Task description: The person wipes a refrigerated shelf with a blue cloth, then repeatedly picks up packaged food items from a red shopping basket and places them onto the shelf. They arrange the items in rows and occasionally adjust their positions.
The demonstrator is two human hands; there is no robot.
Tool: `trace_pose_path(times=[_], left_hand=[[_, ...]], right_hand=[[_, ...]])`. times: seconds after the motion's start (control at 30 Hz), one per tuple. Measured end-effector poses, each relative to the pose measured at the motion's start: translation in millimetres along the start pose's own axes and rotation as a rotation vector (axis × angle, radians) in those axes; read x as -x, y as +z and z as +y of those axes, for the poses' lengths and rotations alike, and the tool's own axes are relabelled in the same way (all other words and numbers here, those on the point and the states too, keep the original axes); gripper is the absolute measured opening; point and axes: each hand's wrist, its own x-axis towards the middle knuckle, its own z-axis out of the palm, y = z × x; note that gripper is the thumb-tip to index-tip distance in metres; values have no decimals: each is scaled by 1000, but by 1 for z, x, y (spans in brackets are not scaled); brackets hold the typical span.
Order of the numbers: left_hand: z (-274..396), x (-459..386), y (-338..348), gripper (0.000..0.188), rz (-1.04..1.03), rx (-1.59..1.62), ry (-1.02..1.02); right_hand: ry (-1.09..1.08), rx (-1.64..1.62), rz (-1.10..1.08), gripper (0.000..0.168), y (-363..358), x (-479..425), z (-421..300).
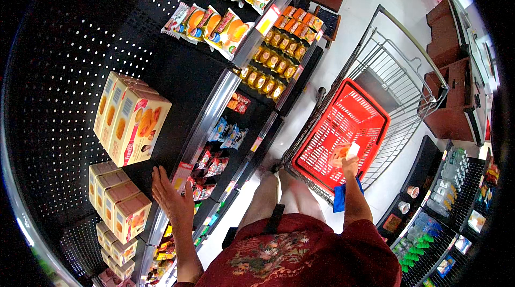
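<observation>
My left hand (171, 194) is raised at the edge of a black perforated shelf, fingers spread and holding nothing, close to cream snack boxes (134, 126) stacked in rows. With my right hand (350, 164) I grip a small clear package with a white label (342, 153), its contents orange-pink and too blurred to name. That hand is over a red plastic shopping basket (342, 126), which sits in a wire shopping cart (402, 62). A blue item (340, 198) hangs by my right forearm; how it is held cannot be told.
Orange-and-white snack bags (229, 33) lie on the upper shelf. Small golden packs (269, 62) and colourful bags (229, 134) fill lower shelves. At the right are brown cabinets (450, 90) and a rack of drink bottles (446, 182).
</observation>
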Motion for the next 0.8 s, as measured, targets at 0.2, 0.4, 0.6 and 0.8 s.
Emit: trace_pose_path(times=[0.2, 0.4, 0.6, 0.8], left_hand=[[-1, 0, -2, 84, 23, 58, -16], [0, -5, -22, 55, 210, 313, -26], [27, 0, -42, 38, 176, 858, 165], [36, 15, -41, 48, -256, 1408, 2]], right_hand=[[-28, -479, -129, 41, -47, -8, 35], [28, -1078, -195, 42, -189, 80, -47], [-458, -1267, -454, 57, -243, 147, -176], [-758, -1148, -907, 74, -242, 227, -314]])
